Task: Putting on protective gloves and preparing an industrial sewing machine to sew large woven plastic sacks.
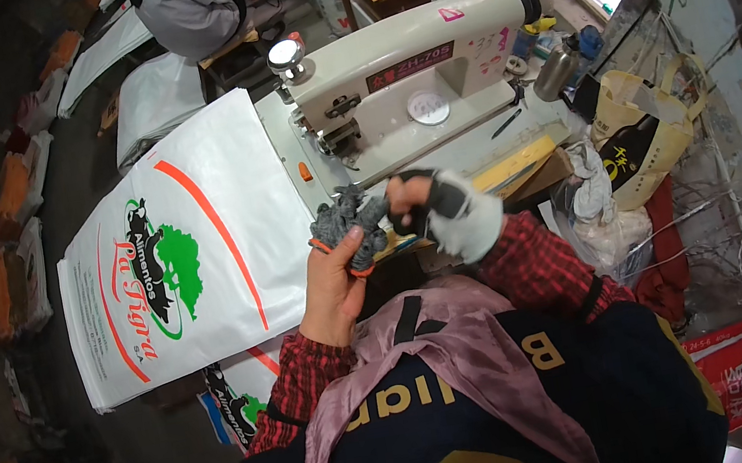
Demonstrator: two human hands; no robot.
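My bare left hand [333, 285] grips a bunched pair of grey knitted gloves [350, 220] with orange cuffs, its thumb pressed on top. Close beside the bundle, my right hand [449, 214] wears a white-and-black fingerless glove and is slightly blurred. Its bare fingers are curled in at the bundle's right side; whatever they pinch is hidden. Just beyond both hands stands a cream industrial sewing machine [400, 55] on its table. Left of the machine, a stack of white printed sacks [223, 227] with a green tree and red stripes lies flat, partly on the table.
A steel bottle [557, 70] stands right of the machine, near a cream tote bag [643, 127]. A yellow strip [517, 166] lines the table's front edge. Folded white sacks [159, 105] lie at the far left, where another person [192, 11] sits. Loose wires hang at right.
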